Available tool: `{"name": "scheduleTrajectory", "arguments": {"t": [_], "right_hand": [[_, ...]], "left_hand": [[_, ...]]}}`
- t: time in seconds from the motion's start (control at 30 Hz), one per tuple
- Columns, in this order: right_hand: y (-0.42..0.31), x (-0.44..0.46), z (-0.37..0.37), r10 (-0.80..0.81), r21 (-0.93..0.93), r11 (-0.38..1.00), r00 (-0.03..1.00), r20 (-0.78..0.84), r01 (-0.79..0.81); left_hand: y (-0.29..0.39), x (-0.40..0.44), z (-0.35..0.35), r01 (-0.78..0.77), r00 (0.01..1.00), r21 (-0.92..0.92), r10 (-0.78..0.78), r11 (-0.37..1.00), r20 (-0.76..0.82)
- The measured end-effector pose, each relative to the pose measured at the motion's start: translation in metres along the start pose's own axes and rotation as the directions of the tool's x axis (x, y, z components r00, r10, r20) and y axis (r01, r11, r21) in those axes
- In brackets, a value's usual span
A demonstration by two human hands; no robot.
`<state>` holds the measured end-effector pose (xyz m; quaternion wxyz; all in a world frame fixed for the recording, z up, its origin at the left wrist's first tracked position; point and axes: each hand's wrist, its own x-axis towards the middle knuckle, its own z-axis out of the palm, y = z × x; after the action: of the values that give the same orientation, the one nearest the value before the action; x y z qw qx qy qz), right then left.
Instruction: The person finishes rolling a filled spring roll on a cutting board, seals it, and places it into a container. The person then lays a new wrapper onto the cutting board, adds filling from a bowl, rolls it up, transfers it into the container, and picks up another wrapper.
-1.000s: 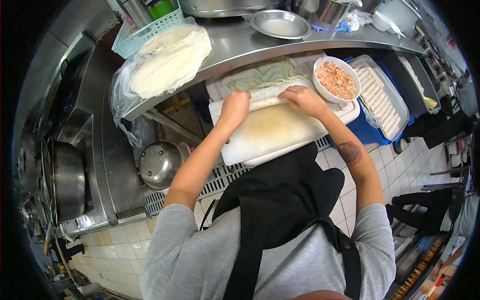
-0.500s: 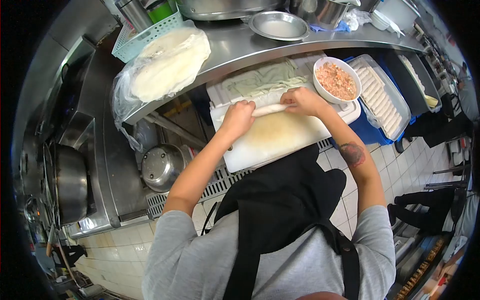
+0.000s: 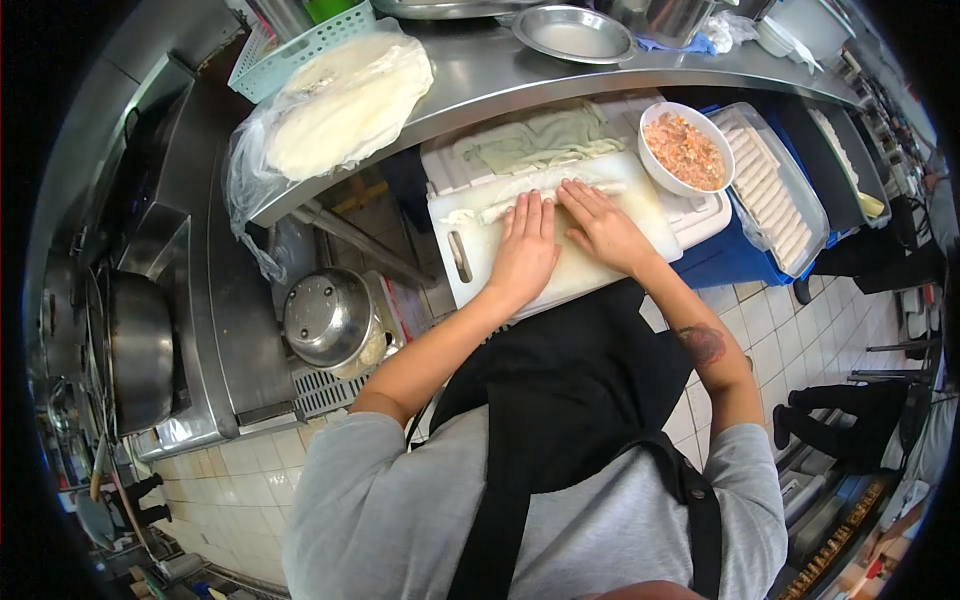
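Left hand: palm down [image 3: 527, 245], fingers straight and close together, gripping nothing, the tips lying on the pale roll.
Right hand: beside the left [image 3: 605, 232], nearly touching it at the fingertips; fingers stretched out flat, thumb angled away, nothing gripped.
Pale roll: lies crosswise on the cutting board under both sets of fingertips, its left end [image 3: 492, 212] showing past the left hand; its middle is hidden from me.
Cutting board: white [image 3: 478, 286], with a handle slot near its left edge.
Green cloth: crumpled [image 3: 540, 140], just beyond the board.
White bowl: at the board's far right corner [image 3: 657, 172], holding an orange-pink filling [image 3: 686, 150].
Clear tray: right of the bowl [image 3: 810, 205], with finished-looking rolls [image 3: 770, 190] lined up in it, above a blue bin [image 3: 730, 258].
Steel counter: ahead of the worker [image 3: 480, 85]; a stack of thin pale sheets [image 3: 350, 105] sits on plastic at its left, near a teal basket [image 3: 300, 52], and a shallow metal dish [image 3: 575, 57] stands farther right.
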<state>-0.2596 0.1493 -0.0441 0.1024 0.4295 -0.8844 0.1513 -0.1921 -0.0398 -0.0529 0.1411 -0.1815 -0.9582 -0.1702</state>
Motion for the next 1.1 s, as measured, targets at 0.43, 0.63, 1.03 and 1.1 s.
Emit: {"name": "scheduleTrajectory", "arguments": {"t": [0.43,0.63,1.03,1.1], "right_hand": [[0.043,0.057,0.011,-0.013,0.135,0.991,1.0,0.003,0.013],[0.051,0.063,-0.002,0.017,0.287,0.958,1.0,0.021,-0.022],[-0.027,-0.014,-0.033,0.055,0.113,0.992,0.997,0.059,-0.062],[-0.044,-0.033,-0.022,0.114,0.002,0.993,0.993,-0.022,-0.114]], "left_hand": [[-0.057,0.059,0.002,0.008,0.999,-0.038,-0.007,0.999,0.049],[-0.049,0.061,-0.005,0.04,0.999,-0.023,-0.04,0.999,-0.022],[0.001,-0.026,-0.019,-0.121,0.993,0.024,0.121,0.992,0.006],[0.01,-0.038,-0.022,-0.077,0.991,-0.094,0.086,0.993,0.102]]}}
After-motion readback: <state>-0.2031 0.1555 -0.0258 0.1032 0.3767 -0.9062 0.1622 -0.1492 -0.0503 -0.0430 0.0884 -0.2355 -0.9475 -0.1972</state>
